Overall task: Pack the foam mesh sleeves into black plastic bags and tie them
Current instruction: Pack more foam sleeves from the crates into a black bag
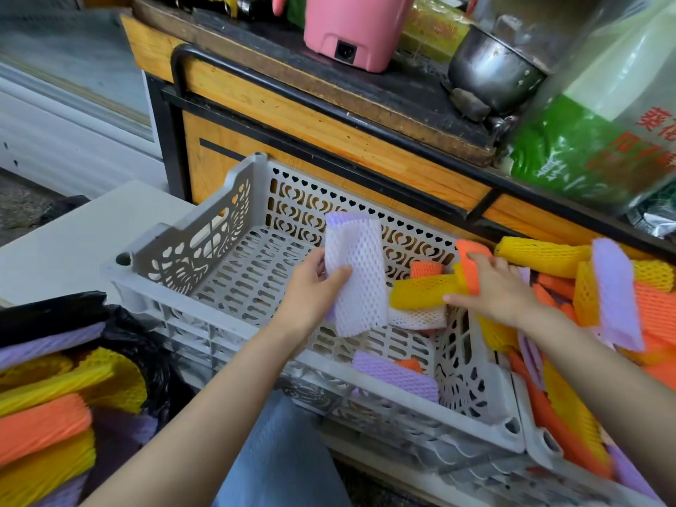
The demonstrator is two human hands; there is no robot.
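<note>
Here, over the half-bare crate (pixel 168 236), our left hand (pixel 311 287) grips a white sleeve (pixel 358 272), our right hand (pixel 501 290) an orange sleeve (pixel 471 267) at its wall

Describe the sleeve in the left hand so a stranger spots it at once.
Start at the middle grey crate. Over its floor, the left hand holds a white mesh sleeve upright. The other white sleeve lies flat beneath a yellow one.
</note>
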